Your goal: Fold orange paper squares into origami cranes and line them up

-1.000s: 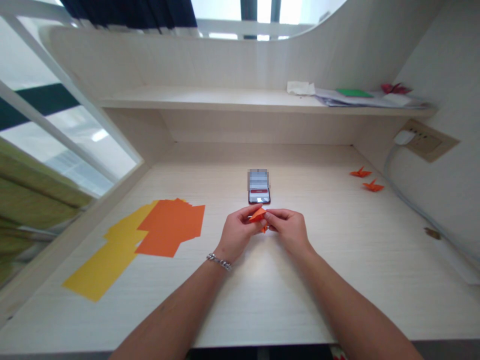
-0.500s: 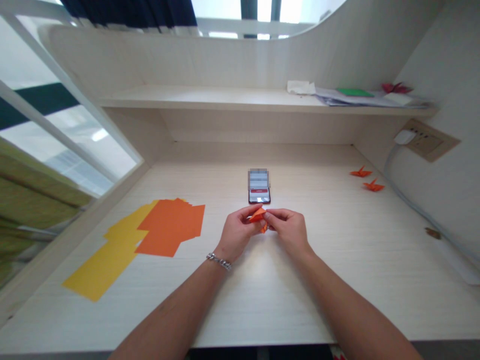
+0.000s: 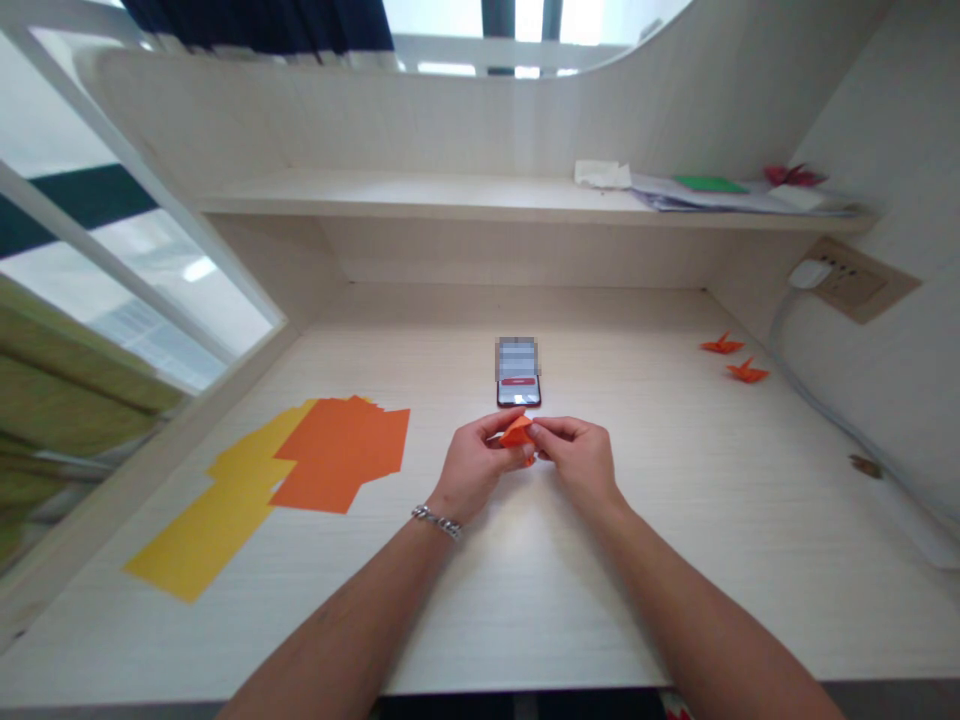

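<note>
Bright, even daylight. Main source is the window at top, blown out to white. More light comes through the glass panel on the left, also washed out. The pale desk bounces it back, with a mild sheen near centre. Shadows are soft: a faint one under left hand and right hand, a darker band beneath the shelf. Wide-angle lens bends straight edges toward the corners and stretches the forearms at the bottom. Focus is fair mid-frame and softer at the edges. The folded orange paper pinched between the hands is too small for crease detail. The phone screen is pixelated.
</note>
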### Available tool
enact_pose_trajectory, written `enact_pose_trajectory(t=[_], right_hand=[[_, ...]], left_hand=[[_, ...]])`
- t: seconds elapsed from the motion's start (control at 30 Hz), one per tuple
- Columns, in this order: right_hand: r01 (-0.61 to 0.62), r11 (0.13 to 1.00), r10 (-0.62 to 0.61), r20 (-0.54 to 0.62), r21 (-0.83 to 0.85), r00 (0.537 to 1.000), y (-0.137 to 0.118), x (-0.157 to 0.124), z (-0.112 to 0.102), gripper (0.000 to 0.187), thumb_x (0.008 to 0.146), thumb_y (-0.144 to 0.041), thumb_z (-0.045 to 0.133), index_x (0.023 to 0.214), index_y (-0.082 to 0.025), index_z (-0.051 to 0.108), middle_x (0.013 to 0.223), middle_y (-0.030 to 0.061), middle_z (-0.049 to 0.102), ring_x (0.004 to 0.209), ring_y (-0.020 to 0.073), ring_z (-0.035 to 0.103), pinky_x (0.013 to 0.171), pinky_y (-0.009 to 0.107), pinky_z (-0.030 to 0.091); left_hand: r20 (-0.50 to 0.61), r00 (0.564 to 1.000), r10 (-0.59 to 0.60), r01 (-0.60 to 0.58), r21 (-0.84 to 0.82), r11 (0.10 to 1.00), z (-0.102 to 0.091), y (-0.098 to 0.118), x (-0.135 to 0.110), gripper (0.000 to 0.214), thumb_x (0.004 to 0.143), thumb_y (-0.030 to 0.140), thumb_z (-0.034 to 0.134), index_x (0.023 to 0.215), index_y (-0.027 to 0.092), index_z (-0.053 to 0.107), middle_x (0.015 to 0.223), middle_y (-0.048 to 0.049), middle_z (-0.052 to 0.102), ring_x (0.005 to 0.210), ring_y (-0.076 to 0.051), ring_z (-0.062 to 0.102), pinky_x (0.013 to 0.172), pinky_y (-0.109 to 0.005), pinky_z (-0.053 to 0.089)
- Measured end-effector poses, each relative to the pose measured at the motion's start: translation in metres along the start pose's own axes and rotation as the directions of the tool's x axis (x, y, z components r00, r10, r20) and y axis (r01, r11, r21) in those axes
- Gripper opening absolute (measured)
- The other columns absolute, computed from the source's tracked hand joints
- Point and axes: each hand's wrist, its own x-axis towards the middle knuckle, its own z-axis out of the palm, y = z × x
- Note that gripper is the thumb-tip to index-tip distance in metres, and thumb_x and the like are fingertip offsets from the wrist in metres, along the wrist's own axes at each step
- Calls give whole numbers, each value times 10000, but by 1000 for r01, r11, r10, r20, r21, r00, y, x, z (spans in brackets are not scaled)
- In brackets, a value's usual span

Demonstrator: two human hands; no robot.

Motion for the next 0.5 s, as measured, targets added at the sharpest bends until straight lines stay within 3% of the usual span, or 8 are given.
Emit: enact_pose_trajectory(t=[0.5], right_hand=[[-13,998,13,0,53,1000,2,0,0,262,656,-328,735,838,-140,752,762,87,737,648,202,658,620,323,530]], left_hand=[[26,999,43,-44,51,998,-1,0,0,588,538,166,828,1102,146,664,1003,-98,703,810,-197,662,750,-330,541]])
